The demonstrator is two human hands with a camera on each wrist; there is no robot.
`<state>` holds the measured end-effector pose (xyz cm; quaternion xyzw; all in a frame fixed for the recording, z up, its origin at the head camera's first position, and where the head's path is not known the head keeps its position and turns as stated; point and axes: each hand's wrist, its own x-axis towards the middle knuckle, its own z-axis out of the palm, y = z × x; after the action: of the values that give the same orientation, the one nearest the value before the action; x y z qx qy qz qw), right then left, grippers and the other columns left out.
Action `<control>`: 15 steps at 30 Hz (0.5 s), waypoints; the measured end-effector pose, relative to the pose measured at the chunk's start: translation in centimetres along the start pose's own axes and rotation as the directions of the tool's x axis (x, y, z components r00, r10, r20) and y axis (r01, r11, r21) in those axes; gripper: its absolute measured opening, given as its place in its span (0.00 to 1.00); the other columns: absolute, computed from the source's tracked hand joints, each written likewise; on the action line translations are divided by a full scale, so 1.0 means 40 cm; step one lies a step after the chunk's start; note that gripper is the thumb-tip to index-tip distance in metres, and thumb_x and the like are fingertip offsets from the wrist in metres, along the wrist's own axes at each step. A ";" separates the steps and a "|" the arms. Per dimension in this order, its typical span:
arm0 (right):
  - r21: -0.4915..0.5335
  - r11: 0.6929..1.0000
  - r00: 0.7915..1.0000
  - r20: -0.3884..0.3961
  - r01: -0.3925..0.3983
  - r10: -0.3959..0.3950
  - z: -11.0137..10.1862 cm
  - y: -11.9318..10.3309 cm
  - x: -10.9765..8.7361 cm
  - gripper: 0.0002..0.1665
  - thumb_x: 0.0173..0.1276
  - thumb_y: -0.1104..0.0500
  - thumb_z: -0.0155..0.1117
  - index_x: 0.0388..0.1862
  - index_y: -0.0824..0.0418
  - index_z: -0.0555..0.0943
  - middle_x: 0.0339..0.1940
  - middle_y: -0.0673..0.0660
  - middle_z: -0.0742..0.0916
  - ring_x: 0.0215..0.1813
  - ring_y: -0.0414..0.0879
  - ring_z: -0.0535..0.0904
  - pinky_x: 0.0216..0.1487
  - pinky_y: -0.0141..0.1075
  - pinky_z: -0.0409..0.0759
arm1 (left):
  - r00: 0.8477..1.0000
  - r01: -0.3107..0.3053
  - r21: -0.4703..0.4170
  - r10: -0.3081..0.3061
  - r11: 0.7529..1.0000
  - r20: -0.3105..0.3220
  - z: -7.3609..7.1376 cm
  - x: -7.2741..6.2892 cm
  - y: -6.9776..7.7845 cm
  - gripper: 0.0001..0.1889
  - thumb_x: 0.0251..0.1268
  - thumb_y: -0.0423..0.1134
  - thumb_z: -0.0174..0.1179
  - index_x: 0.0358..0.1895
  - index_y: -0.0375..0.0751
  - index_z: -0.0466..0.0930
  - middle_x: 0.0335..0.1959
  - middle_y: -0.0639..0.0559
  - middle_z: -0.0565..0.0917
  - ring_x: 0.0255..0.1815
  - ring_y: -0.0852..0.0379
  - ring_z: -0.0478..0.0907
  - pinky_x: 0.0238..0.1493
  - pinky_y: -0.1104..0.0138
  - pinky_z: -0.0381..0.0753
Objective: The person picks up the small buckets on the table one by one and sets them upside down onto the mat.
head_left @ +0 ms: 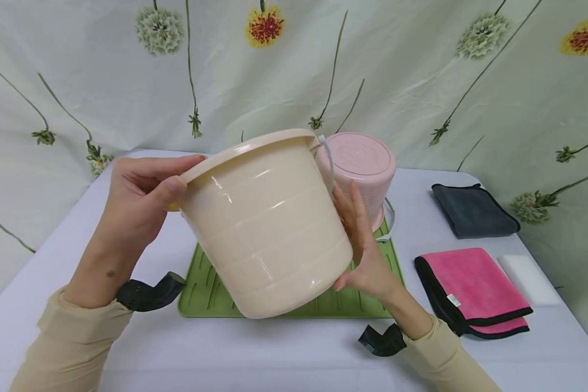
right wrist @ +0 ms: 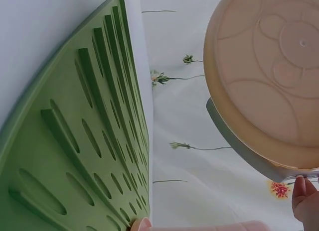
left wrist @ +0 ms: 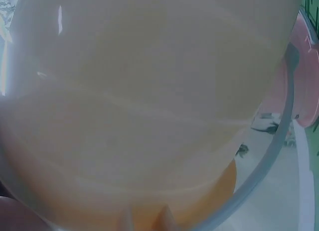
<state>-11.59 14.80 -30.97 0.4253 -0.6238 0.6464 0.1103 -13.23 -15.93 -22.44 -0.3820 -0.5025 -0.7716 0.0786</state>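
Cream bucket (head_left: 269, 234), tilted above a green mat (head_left: 201, 296): left hand (head_left: 139, 201) pinching its rim, right hand (head_left: 365, 261) spread against its side. If that pinch slips, I'd fear it knocking the pink bucket (head_left: 357, 158) behind.

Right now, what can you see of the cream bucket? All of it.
The cream bucket looks like glossy plastic, with faint bands around its wall, a flared rim, a grey handle and raised circular moulding on its base. It is held tilted above the green mat, mouth up and leftward. The left hand grips the rim; the right hand supports the lower right side. The head view hides its inside.
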 end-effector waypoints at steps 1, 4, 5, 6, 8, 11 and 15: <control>0.014 1.000 1.000 -0.008 -0.009 0.009 0.001 -0.001 -0.001 0.70 0.45 0.30 0.67 0.77 0.50 0.38 0.74 0.64 0.50 0.72 0.61 0.47 0.66 0.49 0.54 | 1.000 0.002 -0.012 -0.002 1.000 -0.013 0.000 0.000 -0.002 0.14 0.56 0.25 0.64 0.45 0.23 0.80 0.43 0.36 0.82 0.42 0.49 0.81 0.37 0.67 0.79; 0.045 0.999 0.999 -0.025 -0.020 0.021 0.001 -0.002 -0.005 0.69 0.45 0.31 0.67 0.77 0.51 0.41 0.74 0.65 0.53 0.71 0.61 0.50 0.64 0.47 0.59 | 0.999 0.007 -0.031 -0.008 1.000 -0.048 -0.002 -0.002 -0.007 0.14 0.56 0.26 0.65 0.46 0.24 0.81 0.43 0.37 0.83 0.42 0.49 0.81 0.38 0.67 0.79; 0.048 0.999 0.999 -0.029 -0.021 0.022 0.000 -0.002 -0.006 0.69 0.45 0.31 0.68 0.77 0.52 0.42 0.74 0.65 0.53 0.70 0.62 0.52 0.63 0.46 0.60 | 0.998 0.009 -0.035 -0.011 0.999 -0.057 -0.003 -0.002 -0.008 0.14 0.56 0.26 0.65 0.46 0.24 0.81 0.43 0.37 0.83 0.41 0.50 0.81 0.38 0.67 0.79; 0.049 0.999 0.999 -0.031 -0.021 0.022 0.000 -0.001 -0.007 0.68 0.45 0.31 0.68 0.77 0.53 0.43 0.73 0.66 0.54 0.69 0.62 0.53 0.63 0.46 0.61 | 0.998 0.012 -0.042 -0.015 0.999 -0.064 -0.004 -0.003 -0.008 0.14 0.56 0.26 0.65 0.46 0.24 0.81 0.43 0.37 0.83 0.41 0.50 0.81 0.37 0.67 0.79; 0.049 0.998 0.999 -0.036 -0.024 0.026 0.000 -0.001 -0.009 0.67 0.45 0.31 0.68 0.76 0.54 0.46 0.73 0.66 0.56 0.69 0.62 0.54 0.62 0.45 0.62 | 0.997 0.015 -0.055 -0.019 0.998 -0.072 -0.005 -0.002 -0.010 0.14 0.56 0.27 0.65 0.46 0.24 0.81 0.43 0.37 0.83 0.40 0.50 0.82 0.37 0.67 0.79; 0.078 0.997 0.999 -0.030 -0.027 0.029 0.002 -0.001 -0.010 0.66 0.46 0.32 0.68 0.76 0.57 0.49 0.72 0.67 0.57 0.69 0.63 0.53 0.63 0.46 0.62 | 0.996 0.019 -0.078 -0.026 0.997 -0.083 -0.006 -0.003 -0.013 0.13 0.56 0.27 0.65 0.45 0.25 0.82 0.42 0.38 0.83 0.40 0.50 0.82 0.36 0.68 0.79; 0.122 0.992 0.999 0.011 -0.031 0.030 0.004 -0.003 -0.010 0.66 0.47 0.34 0.69 0.76 0.59 0.48 0.71 0.68 0.57 0.69 0.63 0.53 0.62 0.48 0.64 | 0.996 0.012 -0.092 -0.020 0.996 -0.087 -0.008 -0.003 -0.021 0.12 0.56 0.27 0.65 0.44 0.25 0.82 0.42 0.38 0.83 0.40 0.51 0.82 0.36 0.68 0.79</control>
<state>-11.21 14.85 -31.18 0.4248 -0.5901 0.6828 0.0715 -13.73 -15.85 -23.18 -0.3470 -0.4656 -0.8105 0.0769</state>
